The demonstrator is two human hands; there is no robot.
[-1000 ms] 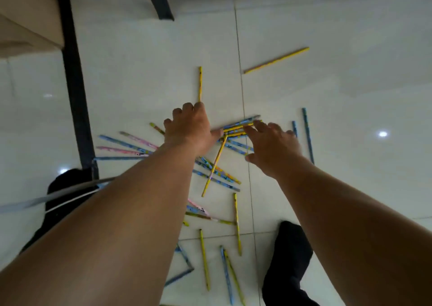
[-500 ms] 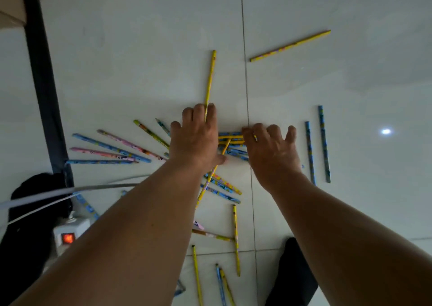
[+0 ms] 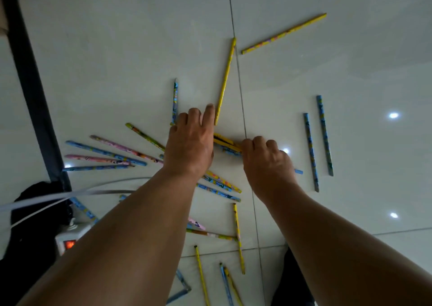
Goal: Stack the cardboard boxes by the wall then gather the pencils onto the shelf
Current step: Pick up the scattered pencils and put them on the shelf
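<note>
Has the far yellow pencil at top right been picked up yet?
No: the far yellow pencil lies on the floor, apart from the left hand and the right hand holding the pencil bundle.

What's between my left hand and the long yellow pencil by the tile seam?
Nothing visible. The left hand has its forefinger right beside the near end of the long yellow pencil. The right hand pinches the pencil bundle, off to the side.

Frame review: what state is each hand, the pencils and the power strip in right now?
left hand: fingers stretched out over the floor, grip hidden
right hand: fingers curled on the pencil bundle end
pencil bundle: gathered between both hands
loose pencils: scattered flat on floor
power strip: switch lit red
</note>
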